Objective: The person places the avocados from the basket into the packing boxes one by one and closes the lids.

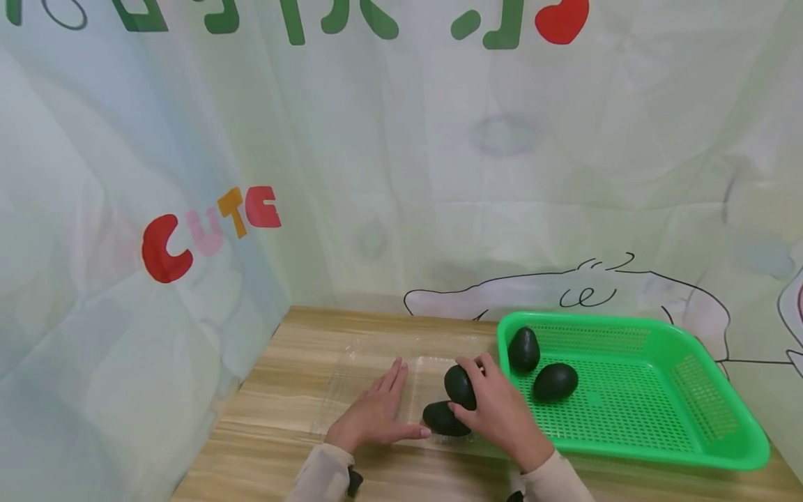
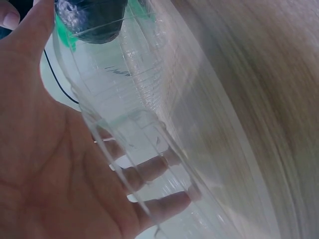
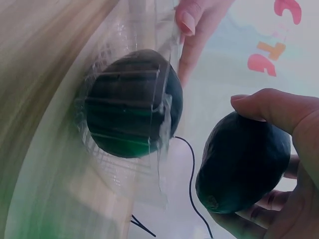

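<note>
My right hand grips a dark avocado between thumb and fingers. In the right wrist view this held avocado is apart from the clear plastic box. A second avocado lies in the near right part of that box; through the box wall, the right wrist view shows this lower avocado. With its fingers straight and its thumb spread toward the lower avocado, my left hand rests at the box. Its fingers show through the clear plastic in the left wrist view.
A green perforated plastic basket stands right of the box, with one avocado by its left wall and another on its floor. The wooden table meets a printed cloth backdrop at the back and left.
</note>
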`<state>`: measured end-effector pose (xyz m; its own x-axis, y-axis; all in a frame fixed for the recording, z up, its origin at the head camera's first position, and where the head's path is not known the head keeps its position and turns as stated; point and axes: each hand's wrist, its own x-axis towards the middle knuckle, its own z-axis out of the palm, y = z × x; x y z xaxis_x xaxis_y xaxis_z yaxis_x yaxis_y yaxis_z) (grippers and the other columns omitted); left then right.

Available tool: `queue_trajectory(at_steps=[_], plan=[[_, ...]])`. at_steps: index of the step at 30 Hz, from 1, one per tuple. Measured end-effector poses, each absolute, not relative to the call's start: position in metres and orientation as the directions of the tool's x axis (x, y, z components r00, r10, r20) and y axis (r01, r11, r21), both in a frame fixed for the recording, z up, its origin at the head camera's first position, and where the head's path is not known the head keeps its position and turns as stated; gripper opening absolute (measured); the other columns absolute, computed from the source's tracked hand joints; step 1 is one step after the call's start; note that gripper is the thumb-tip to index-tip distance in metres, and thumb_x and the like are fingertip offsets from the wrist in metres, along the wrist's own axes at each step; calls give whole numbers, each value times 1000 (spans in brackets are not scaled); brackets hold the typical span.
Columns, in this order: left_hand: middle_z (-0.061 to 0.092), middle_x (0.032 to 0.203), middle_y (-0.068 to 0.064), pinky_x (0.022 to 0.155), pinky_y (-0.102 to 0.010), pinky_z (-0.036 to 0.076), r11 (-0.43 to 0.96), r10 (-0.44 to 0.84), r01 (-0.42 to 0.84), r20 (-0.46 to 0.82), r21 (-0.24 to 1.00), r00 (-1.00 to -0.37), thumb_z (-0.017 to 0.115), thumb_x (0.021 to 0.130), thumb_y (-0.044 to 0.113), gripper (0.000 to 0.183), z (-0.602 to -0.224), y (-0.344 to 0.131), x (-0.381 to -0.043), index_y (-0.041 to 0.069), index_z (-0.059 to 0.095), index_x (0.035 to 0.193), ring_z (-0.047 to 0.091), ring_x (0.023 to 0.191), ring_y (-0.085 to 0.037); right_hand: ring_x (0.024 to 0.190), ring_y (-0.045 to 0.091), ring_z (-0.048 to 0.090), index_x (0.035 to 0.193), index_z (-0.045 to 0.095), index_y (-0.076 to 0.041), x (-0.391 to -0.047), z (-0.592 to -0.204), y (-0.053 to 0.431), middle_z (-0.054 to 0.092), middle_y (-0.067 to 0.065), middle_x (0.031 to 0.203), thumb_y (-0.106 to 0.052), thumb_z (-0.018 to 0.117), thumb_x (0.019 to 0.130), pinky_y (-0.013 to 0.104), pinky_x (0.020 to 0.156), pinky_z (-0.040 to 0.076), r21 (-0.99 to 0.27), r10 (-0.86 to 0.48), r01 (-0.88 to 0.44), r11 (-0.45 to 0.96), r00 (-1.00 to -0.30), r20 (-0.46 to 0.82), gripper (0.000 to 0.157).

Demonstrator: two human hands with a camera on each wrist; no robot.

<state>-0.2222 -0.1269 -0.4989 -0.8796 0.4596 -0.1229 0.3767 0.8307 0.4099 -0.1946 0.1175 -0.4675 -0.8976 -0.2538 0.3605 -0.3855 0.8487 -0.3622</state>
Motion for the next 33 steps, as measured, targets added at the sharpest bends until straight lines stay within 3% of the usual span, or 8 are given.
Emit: queue_trajectory(at_steps=[4,13,33], plan=[[5,171,-15,115,-63,31,834,455,372,-128,408,-881,68,80,74,123,-501,-128,-223,3,13,163,22,153,-39,97,20,62,137,60,-17,-194,-470,112,58,5,119,-42,87,78,38,73,58,-314,-287,-409,857,-885,367,69],[7,171,-16,113,-65,32,832,459,375,-127,409,-879,67,81,75,122,-501,-127,-222,2,13,163,21,154,-38,118,24,56,140,58,-17,-193,-472,106,60,2,131,-37,87,80,45,93,55,-296,-340,-459,838,-862,375,70],[6,171,-17,114,-62,33,834,464,395,-104,385,-879,61,79,82,125,-505,-129,-224,2,13,162,23,153,-39,115,23,58,134,56,-14,-195,-483,87,62,4,129,-26,89,75,42,92,56,-266,-387,-527,807,-813,435,69]])
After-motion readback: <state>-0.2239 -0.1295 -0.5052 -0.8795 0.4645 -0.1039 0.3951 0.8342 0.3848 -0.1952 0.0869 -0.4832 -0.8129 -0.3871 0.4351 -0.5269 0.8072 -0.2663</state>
